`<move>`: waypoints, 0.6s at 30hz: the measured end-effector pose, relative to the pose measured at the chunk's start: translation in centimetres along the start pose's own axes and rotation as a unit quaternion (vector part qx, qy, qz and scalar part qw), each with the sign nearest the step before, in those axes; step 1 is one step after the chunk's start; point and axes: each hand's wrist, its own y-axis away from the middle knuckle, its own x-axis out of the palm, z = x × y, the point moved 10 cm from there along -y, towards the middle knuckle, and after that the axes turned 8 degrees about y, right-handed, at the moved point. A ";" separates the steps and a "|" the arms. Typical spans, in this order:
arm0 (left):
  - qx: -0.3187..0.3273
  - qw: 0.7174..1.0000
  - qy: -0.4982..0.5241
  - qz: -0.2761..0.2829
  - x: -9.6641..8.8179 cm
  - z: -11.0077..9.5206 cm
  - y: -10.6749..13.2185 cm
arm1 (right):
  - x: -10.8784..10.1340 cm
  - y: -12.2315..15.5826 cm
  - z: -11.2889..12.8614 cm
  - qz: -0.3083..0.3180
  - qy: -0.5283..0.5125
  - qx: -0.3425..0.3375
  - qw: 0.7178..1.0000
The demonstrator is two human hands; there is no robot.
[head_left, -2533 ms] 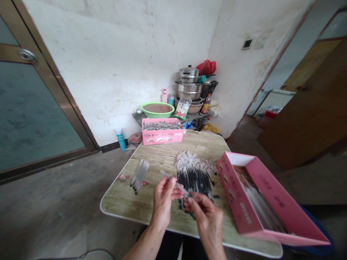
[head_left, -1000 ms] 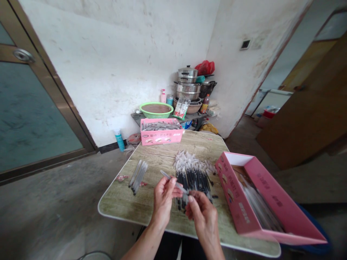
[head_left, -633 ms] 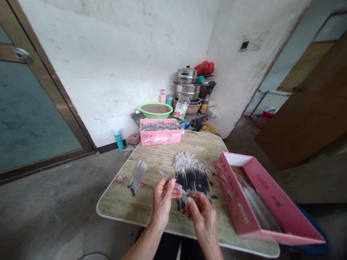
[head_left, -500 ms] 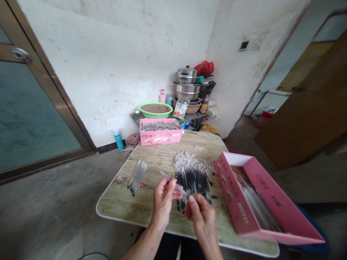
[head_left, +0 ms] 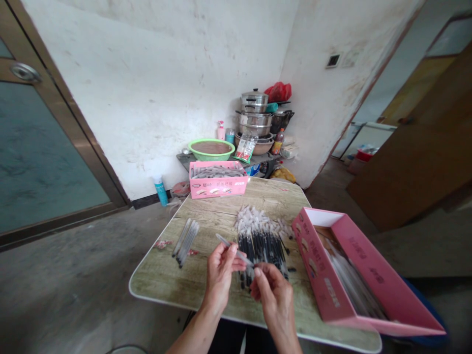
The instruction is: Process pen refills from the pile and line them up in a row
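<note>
My left hand (head_left: 218, 269) is closed round a slim translucent pen barrel (head_left: 223, 240), held slanting over the table. At the barrel's lower right end, the thumb and fingers of my right hand (head_left: 271, 286) are pinched together. Whatever small part lies inside that pinch is hidden. Just beyond my hands lies a row of black sticks like pen refills (head_left: 262, 247), partly covered by my fingers. Behind them is a heap of small whitish translucent pieces (head_left: 252, 219). To the left, several clear pens with dark ends (head_left: 188, 241) lie side by side.
A pink box (head_left: 219, 188) full of pens stands at the table's (head_left: 165, 280) far edge. On the right, a larger pink box (head_left: 316, 265) holds long translucent tubes. Behind are a green basin (head_left: 212, 156) and stacked pots (head_left: 254, 120). A blue can (head_left: 161, 191) stands on the floor.
My left hand and the pen barrel have shifted very slightly left in the picture. My right hand keeps its pinch at the barrel's end; the things on the table look the same.
</note>
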 end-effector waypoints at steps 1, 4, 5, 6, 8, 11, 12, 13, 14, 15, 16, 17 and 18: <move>-0.001 1.000 -0.002 0.000 0.0 0.1 0.0 | 0.1 0.0 0.0 0.001 0.001 -0.003 1.000; -0.003 1.000 -0.012 0.008 0.1 0.2 -0.1 | 0.9 -0.3 -0.7 0.019 -0.026 0.014 0.999; -0.003 1.000 -0.013 0.010 0.1 0.3 -0.3 | 1.3 -0.4 -1.1 0.031 -0.048 0.030 0.998; -0.005 1.000 -0.012 0.012 0.0 0.4 -0.4 | 1.8 -0.5 -1.7 0.043 -0.071 0.047 0.995; -0.007 1.000 0.000 0.010 -0.5 0.7 -1.0 | 2.5 -0.9 -2.6 0.057 -0.093 0.075 0.991; 0.001 1.000 0.023 -0.008 -2.2 1.1 -2.1 | 1.8 -2.4 -3.2 0.042 -0.017 0.065 0.997; 0.003 0.999 0.028 -0.018 -2.8 1.3 -2.4 | 1.2 -3.1 -3.1 0.031 0.039 0.047 0.998; 0.004 0.999 0.031 -0.026 -3.5 1.5 -2.7 | 0.5 -4.0 -2.7 0.020 0.111 0.024 0.993; 0.003 0.999 0.031 -0.032 -4.0 1.7 -2.9 | -0.1 -5.0 -2.3 0.009 0.189 0.002 0.982; 0.002 0.999 0.029 -0.035 -4.3 2.0 -3.1 | -0.5 -6.0 -2.0 0.002 0.266 -0.014 0.964; -0.001 0.999 0.025 -0.035 -4.5 2.2 -3.2 | -0.9 -7.1 -1.8 -0.005 0.333 -0.025 0.943; -0.003 0.999 0.020 -0.034 -4.7 2.4 -3.2 | -1.1 -8.2 -1.7 -0.010 0.375 -0.026 0.927; -0.006 0.999 0.014 -0.032 -4.7 2.5 -3.3 | -1.3 -9.3 -1.6 -0.015 0.404 -0.023 0.914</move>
